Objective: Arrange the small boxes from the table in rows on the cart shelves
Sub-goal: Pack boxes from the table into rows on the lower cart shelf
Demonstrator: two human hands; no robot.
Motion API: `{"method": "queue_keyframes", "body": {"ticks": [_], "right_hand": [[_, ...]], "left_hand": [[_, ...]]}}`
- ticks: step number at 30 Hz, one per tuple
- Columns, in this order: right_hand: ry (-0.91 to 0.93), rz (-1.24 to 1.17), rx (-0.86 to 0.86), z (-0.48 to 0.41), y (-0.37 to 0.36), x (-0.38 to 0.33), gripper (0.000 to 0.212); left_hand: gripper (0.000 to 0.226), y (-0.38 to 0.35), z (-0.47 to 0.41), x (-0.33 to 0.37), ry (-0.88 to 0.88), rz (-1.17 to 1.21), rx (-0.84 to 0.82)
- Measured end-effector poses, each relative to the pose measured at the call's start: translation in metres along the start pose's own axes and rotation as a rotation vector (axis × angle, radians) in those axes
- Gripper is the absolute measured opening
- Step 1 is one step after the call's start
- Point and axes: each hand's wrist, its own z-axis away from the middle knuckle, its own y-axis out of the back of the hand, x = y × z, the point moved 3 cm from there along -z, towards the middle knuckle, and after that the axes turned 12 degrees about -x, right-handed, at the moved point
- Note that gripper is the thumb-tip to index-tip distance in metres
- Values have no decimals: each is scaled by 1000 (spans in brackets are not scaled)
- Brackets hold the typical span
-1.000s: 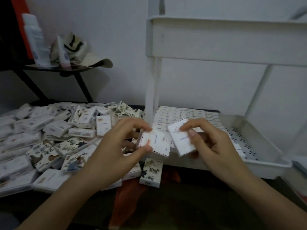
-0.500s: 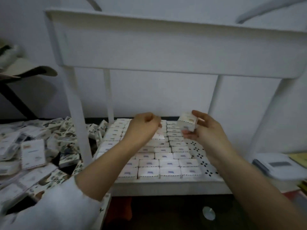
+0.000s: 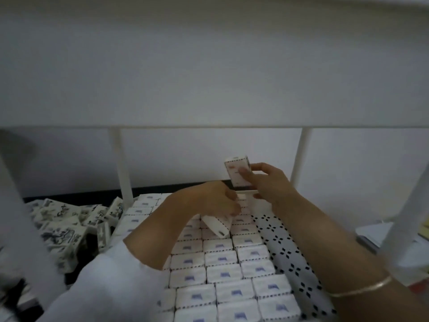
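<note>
While half a second ago both hands hovered over the middle of the shelf, they have since reached to its far end, which suggests the next two boxes are about to join the back of the rows. The left hand is closed around one small white box, tilting it down so its lower end touches the boxes already laid. The right hand pinches a second box upright between thumb and fingers, raised above the shelf and apart from the rows. The arranged boxes lie flat, edge to edge, in neat rows covering most of the cart shelf, whose bare patterned floor shows as a strip on the right. That strip is probably the room left to fill. Both forearms stretch forward and converge at the back, the left in a white sleeve, the right wearing a thin bracelet. To the left, a loose heap of boxes waits on the table.
</note>
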Motion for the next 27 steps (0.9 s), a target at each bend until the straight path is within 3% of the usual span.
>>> {"method": "queue_keyframes", "body": {"ticks": [4, 9, 14, 18, 22, 27], "right_hand": [[134, 304, 181, -11, 7, 7, 29], [103, 444, 75, -11, 13, 23, 15], [49, 446, -21, -10, 11, 26, 19], [-7, 482, -69, -7, 4, 29, 29], [-65, 371, -29, -4, 0, 30, 51], [-100, 258, 51, -13, -6, 33, 32]], "left_hand": [[47, -1, 2, -3, -25, 0, -4], [46, -2, 6, -7, -65, 21, -9], [45, -4, 8, -11, -108, 99, 10], [32, -3, 9, -17, -135, 263, 99], [52, 1, 10, -20, -166, 437, 247], [67, 1, 13, -14, -292, 634, 311]]}}
